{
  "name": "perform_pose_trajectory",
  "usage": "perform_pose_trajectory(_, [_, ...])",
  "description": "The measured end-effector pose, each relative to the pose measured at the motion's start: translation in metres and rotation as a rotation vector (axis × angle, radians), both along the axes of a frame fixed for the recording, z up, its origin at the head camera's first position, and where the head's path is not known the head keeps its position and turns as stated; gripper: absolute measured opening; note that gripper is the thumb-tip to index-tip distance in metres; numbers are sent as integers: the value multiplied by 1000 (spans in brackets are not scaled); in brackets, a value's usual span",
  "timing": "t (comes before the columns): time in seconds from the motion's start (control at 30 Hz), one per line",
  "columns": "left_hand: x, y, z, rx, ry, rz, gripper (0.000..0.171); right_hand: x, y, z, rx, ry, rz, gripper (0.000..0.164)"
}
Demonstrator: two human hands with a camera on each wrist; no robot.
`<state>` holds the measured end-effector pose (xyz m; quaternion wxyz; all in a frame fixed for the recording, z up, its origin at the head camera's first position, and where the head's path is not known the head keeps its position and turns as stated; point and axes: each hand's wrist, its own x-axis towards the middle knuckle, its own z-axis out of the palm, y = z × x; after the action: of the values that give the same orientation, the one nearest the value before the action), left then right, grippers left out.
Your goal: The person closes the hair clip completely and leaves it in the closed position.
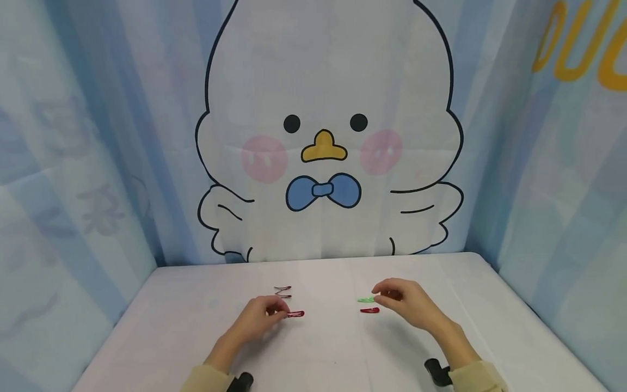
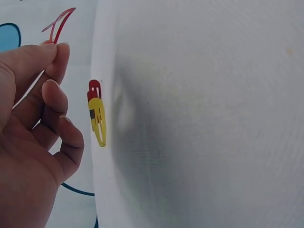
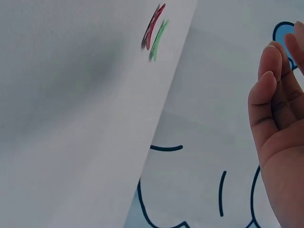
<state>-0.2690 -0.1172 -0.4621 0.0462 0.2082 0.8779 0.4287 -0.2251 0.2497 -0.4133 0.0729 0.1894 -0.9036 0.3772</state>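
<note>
My left hand (image 1: 259,316) pinches a red snap hair clip (image 1: 296,314) between thumb and index finger. In the left wrist view the held clip (image 2: 61,23) stands up from the fingertips with its two parts spread apart. Beyond that hand, a yellow hair clip (image 2: 98,121) and a red one (image 2: 95,86) lie close together on the table. The right hand (image 1: 409,302) hovers above the table with loosely bent fingers and nothing held. Near its fingertips lies a green hair clip (image 1: 365,300), with another red hair clip (image 1: 369,310) just in front.
A white-covered table (image 1: 333,354) spans the area under both hands. Behind it hangs a curtain (image 1: 323,228) printed with a cartoon duck, and blue-striped cloth walls (image 1: 63,218) rise on both sides.
</note>
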Motion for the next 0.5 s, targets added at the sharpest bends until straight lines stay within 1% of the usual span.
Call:
perform_pose_trajectory(0.13, [2, 0, 3, 53, 3, 14, 6, -1, 0, 2, 0, 19, -1, 13])
perform_pose_trajectory(0.3, [6, -1, 7, 91, 2, 16, 6, -1, -1, 4, -9, 20, -7, 15])
perform_pose_trajectory(0.5, [10, 0, 10, 104, -41, 27, 5, 2, -5, 6, -26, 9, 0, 17])
